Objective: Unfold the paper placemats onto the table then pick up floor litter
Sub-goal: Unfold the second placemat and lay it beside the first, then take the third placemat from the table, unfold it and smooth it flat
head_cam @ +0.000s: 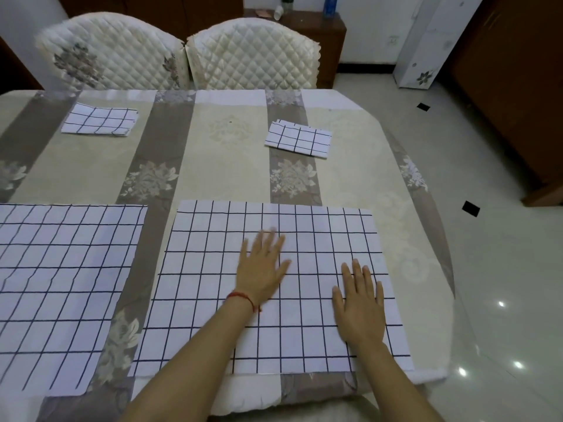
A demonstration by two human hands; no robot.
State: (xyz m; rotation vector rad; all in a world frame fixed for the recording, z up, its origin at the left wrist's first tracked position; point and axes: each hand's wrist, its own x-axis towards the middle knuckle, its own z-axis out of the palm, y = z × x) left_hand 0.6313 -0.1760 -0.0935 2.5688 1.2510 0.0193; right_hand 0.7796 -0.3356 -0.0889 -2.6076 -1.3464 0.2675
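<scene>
Left hand [262,266]: flat, fingers spread and somewhat blurred, pressing on near-right unfolded placemat [213,284] | Right hand [361,303]: flat, fingers straight, on same placemat, gripping nothing | Second unfolded placemat [61,284]: near left on table [225,166] | Two folded placemats [100,120] [300,140]: far side | Dark bits [470,208], possibly litter: floor [502,269], right.

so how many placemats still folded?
2: one folded placemat at the table's far left, another far right of centre. The two near mats lie open; nothing suggests hidden ones.
</scene>
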